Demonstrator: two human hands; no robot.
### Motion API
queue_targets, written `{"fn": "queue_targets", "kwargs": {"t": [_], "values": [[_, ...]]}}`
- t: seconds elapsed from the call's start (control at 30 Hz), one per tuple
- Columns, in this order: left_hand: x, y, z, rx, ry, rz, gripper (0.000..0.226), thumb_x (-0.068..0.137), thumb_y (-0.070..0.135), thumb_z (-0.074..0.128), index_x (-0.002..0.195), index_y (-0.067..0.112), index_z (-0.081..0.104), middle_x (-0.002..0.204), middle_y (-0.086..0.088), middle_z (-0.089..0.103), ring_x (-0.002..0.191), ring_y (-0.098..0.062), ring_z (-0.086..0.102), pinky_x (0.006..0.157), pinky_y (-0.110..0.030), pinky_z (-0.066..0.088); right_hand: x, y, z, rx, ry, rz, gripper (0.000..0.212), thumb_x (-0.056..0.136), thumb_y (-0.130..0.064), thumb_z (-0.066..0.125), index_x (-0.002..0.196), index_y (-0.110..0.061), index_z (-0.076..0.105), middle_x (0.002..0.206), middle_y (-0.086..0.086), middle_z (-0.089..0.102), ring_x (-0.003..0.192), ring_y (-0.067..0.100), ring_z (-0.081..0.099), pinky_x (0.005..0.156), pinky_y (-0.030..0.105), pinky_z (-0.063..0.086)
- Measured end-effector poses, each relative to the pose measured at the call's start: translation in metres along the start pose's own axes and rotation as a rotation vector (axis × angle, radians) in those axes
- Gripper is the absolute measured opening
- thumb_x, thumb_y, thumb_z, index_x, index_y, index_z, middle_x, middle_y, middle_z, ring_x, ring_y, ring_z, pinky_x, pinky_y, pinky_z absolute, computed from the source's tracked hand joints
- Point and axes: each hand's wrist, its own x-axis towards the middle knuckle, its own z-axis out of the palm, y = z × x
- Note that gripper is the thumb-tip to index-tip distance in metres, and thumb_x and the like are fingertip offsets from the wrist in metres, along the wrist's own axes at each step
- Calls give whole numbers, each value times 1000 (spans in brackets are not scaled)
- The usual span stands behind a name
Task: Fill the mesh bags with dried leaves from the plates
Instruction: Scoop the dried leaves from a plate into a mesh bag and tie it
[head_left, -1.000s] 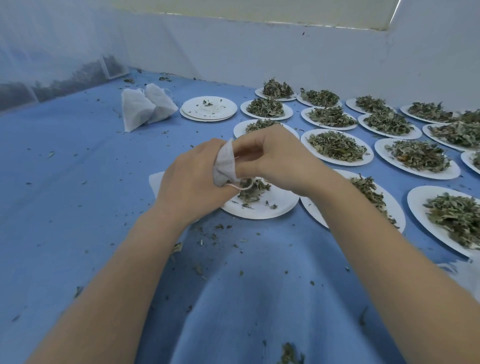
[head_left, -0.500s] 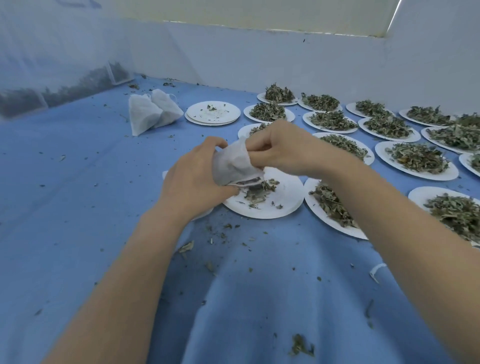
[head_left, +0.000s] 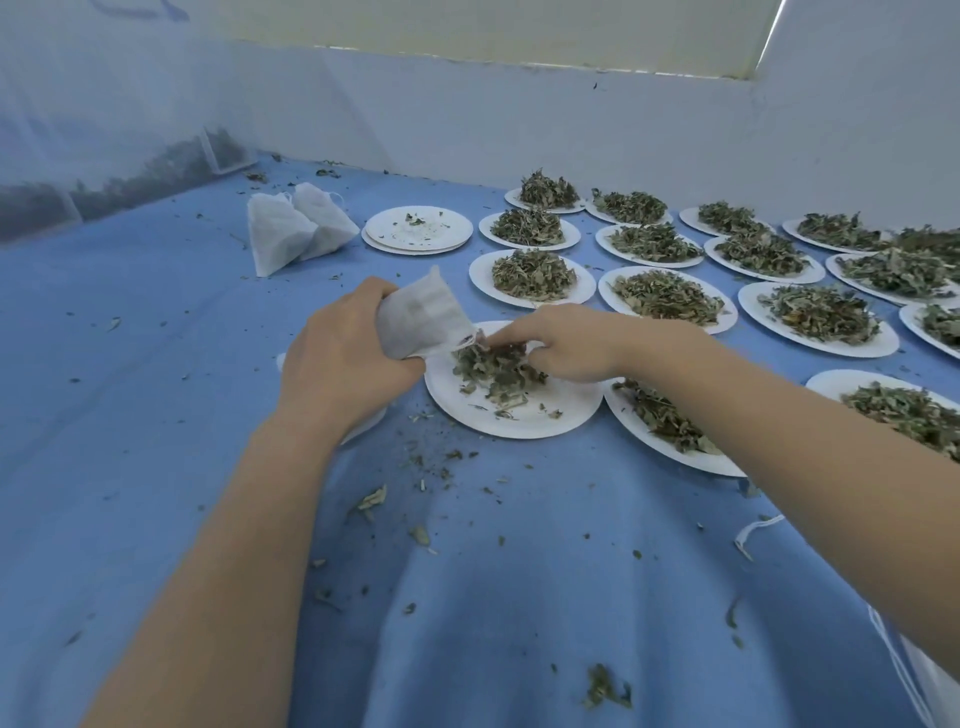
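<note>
Mesh bag (head_left: 423, 316) is now tipped mouth-down at the near plate (head_left: 519, 421), gripped by the left hand (head_left: 343, 358); right hand (head_left: 566, 343), moved off the bag, is pinching leaves (head_left: 493, 369). Filling underway. Two filled bags (head_left: 296, 228) lie far left beside emptied plates (head_left: 415, 228); many heaped plates (head_left: 670, 296) remain on the desk (head_left: 130, 415).

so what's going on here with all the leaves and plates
A person is filling small mesh bags with dried leaves. The left hand grips an open mesh bag tilted toward the near plate, while the right hand gathers the last leaves on it toward the bag's mouth. Two filled bags lie at the back left beside a stack of emptied plates. Many heaped plates wait to the right on the blue cloth.
</note>
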Motion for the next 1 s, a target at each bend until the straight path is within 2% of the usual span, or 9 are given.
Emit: {"fn": "queue_targets", "kwargs": {"t": [0.07, 0.13, 0.2, 0.3, 0.4, 0.5, 0.7, 0.87, 1.0], "values": [[0, 0, 0, -1, 7, -6, 42, 69, 24, 67, 108, 24, 52, 90, 8, 53, 84, -20, 46, 71, -34, 39, -8, 2, -5, 16, 22, -7, 46, 93, -14, 43, 132, -38, 49, 124, -8, 57, 110, 12, 51, 81, 18, 37], [0, 0, 1, 0, 8, -3, 42, 69, 24, 67, 108, 24, 51, 90, 8, 53, 83, -19, 45, 70, -33, 38, -10, 3, -10, 37, 111, -1, 38, 94, -29, 47, 130, -37, 48, 114, -13, 58, 103, 10, 52, 79, 23, 36], [-1, 1, 2, 3, 2, 0, 41, 69, 22, 67, 107, 24, 51, 90, 7, 53, 83, -20, 46, 70, -33, 38, -6, 0, -12, 46, 173, 8, 45, 92, -48, 49, 135, -36, 44, 116, -9, 58, 100, 12, 51, 81, 26, 35], [-1, 0, 1, 11, -8, -1, 40, 69, 23, 67, 105, 23, 50, 90, 6, 53, 83, -21, 46, 69, -34, 39, 8, -14, -6, 2, 105, 5, 60, 84, -63, 50, 137, -36, 43, 117, -4, 57, 95, 11, 46, 78, 24, 33], [-1, -2, 0, 54, -7, -15, 38, 71, 22, 67, 105, 22, 50, 90, 6, 53, 82, -22, 46, 67, -33, 36, 18, -24, 2, -69, 110, -18, 48, 85, -53, 59, 123, -24, 60, 100, -6, 64, 80, 9, 49, 64, 20, 35], [0, -5, -1, 107, -8, -18, 39, 71, 18, 66, 107, 21, 50, 91, 5, 53, 80, -21, 45, 66, -31, 32, 22, -25, 3, -95, 176, -37, 30, 87, -34, 65, 111, -16, 69, 106, -1, 70, 91, 13, 59, 77, 21, 43], [2, -6, 1, 130, -54, -10, 38, 71, 14, 65, 106, 21, 52, 96, 2, 57, 84, -23, 48, 70, -32, 35, 2, -15, -18, 96, 396, -28, 19, 87, -26, 66, 101, -17, 74, 76, -11, 61, 66, 1, 50, 59, 0, 35], [-1, 1, 5, 126, -92, 28, 39, 70, 18, 67, 106, 23, 54, 99, 0, 60, 90, -25, 52, 70, -32, 37, -7, -21, -27, 6, 422, -88, 19, 88, -25, 64, 104, -18, 73, 93, -5, 70, 77, 4, 51, 63, 4, 36], [-4, 9, 11, 89, -106, 83, 41, 66, 19, 69, 104, 21, 54, 93, 0, 59, 84, -23, 51, 65, -30, 34, -9, -35, -23, 12, 458, -183, 15, 86, -18, 66, 98, -17, 75, 83, -6, 70, 69, 5, 56, 62, 8, 36]]}}
